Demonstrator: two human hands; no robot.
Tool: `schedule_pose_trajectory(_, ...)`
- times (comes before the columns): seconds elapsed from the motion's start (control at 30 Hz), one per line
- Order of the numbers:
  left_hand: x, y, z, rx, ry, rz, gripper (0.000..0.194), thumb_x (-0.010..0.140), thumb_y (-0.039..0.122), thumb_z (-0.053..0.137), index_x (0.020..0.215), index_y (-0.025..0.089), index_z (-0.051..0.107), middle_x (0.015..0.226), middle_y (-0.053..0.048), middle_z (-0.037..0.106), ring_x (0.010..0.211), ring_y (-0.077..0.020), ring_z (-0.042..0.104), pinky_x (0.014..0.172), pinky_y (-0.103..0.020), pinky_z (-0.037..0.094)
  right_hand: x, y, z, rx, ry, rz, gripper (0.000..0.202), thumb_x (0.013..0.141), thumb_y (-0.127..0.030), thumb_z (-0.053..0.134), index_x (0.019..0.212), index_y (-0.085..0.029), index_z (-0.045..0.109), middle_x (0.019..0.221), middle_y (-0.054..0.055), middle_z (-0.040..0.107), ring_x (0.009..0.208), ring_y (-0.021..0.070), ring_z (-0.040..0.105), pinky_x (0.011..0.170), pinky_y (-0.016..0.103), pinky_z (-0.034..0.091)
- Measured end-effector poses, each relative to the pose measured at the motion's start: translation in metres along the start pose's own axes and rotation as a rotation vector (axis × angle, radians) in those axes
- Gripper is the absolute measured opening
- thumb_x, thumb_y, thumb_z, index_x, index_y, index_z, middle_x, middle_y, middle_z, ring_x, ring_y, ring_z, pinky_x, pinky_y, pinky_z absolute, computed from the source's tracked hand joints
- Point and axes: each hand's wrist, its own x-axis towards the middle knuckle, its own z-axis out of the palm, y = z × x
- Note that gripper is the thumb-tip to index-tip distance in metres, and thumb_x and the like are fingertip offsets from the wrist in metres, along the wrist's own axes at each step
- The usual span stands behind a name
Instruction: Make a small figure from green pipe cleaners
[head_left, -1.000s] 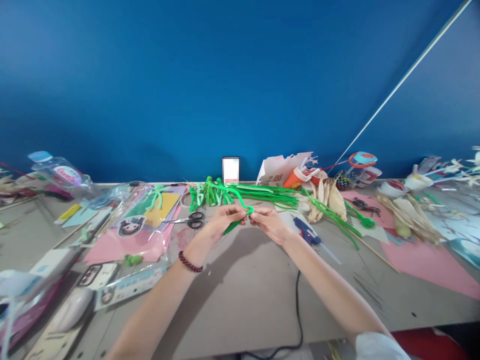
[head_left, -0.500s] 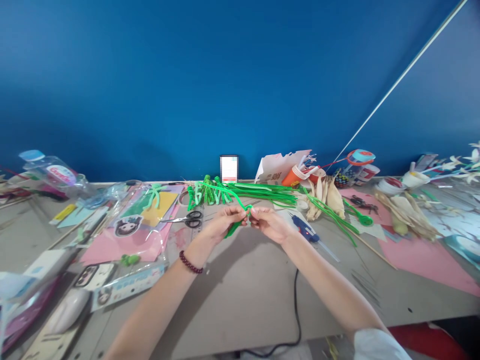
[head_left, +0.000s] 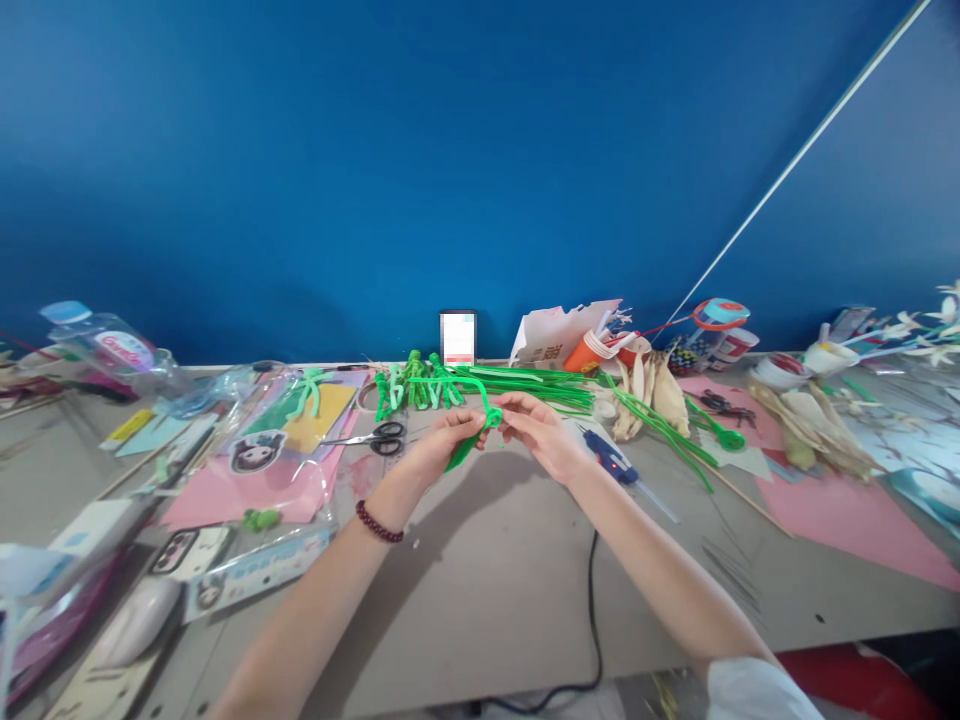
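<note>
My left hand (head_left: 448, 442) is closed in a pinch on a bright green pipe cleaner (head_left: 478, 384), whose near end is wound into a small coil. A flat green piece, also fuzzy, hangs below the left fingers. From the coil the free length rises and bends away to the left. My right hand (head_left: 541, 432) has its thumb and fingertips together at the coil's right side, partly hiding what they grip. Behind both hands lies a bundle of green pipe cleaners (head_left: 536, 385). Several twisted green pipe-cleaner figures (head_left: 415, 380) stand left of the bundle.
Scissors (head_left: 386, 438) lie left of my hands, beside pink paper (head_left: 202, 492) and plastic wrapping. A blue glue gun (head_left: 609, 458) rests on the right, near dried husks (head_left: 652, 395). A phone (head_left: 458, 338) leans against the blue wall. A black cable (head_left: 592, 600) crosses the table's front.
The pipe cleaner's end is more tightly coiled, and its free length now stands more upright before bending left. My right fingers have shifted slightly and spread a little around the coil.
</note>
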Motion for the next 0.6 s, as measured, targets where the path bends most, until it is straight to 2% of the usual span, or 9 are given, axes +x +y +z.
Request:
schedule_pose_trajectory(0.17, -0.0016, 0.0036, -0.0059, 0.143, -0.004, 0.054, 0.024, 0.073, 0.038, 0.066, 0.071, 0.014, 0.064, 0.069, -0.002, 0.056, 0.067, -0.0116, 0.049, 0.065, -0.023, 0.037, -0.0017, -0.0036, -0.0024, -0.199, -0.077, -0.103, 0.016, 0.075, -0.031, 0.067, 0.083, -0.019, 0.061, 0.08, 0.0, 0.058, 0.068, 0.0101, 0.053, 0.064, 0.025, 0.044)
schedule_pose_trajectory(0.33, -0.0054, 0.0094, -0.006, 0.155, -0.1, 0.068, 0.024, 0.074, 0.037, 0.066, 0.069, 0.014, 0.061, 0.066, 0.001, 0.051, 0.064, -0.0096, 0.044, 0.062, -0.021, 0.033, -0.0059, -0.0078, -0.0023, -0.465, -0.218, -0.318, 0.018, 0.074, -0.027, 0.069, 0.086, -0.02, 0.058, 0.085, 0.001, 0.054, 0.074, 0.0119, 0.053, 0.068, 0.026, 0.046)
schedule_pose_trajectory(0.43, -0.0058, 0.0071, -0.0061, 0.14, -0.152, 0.059, 0.025, 0.075, 0.037, 0.065, 0.07, 0.014, 0.06, 0.068, 0.0, 0.051, 0.067, -0.0102, 0.045, 0.064, -0.022, 0.033, -0.0069, -0.0087, -0.0015, -0.582, -0.216, -0.396, 0.015, 0.075, -0.027, 0.068, 0.083, -0.02, 0.058, 0.082, 0.001, 0.053, 0.071, 0.0119, 0.053, 0.067, 0.026, 0.046)
schedule_pose_trajectory(0.6, -0.0047, 0.0022, -0.004, 0.122, -0.128, 0.072, 0.023, 0.075, 0.037, 0.066, 0.074, 0.015, 0.06, 0.068, 0.002, 0.05, 0.066, -0.0097, 0.043, 0.063, -0.021, 0.033, -0.0067, -0.0091, -0.0002, -0.713, -0.181, -0.513, 0.004, 0.082, -0.024, 0.059, 0.081, -0.02, 0.06, 0.076, 0.001, 0.056, 0.067, 0.0123, 0.053, 0.064, 0.026, 0.046)
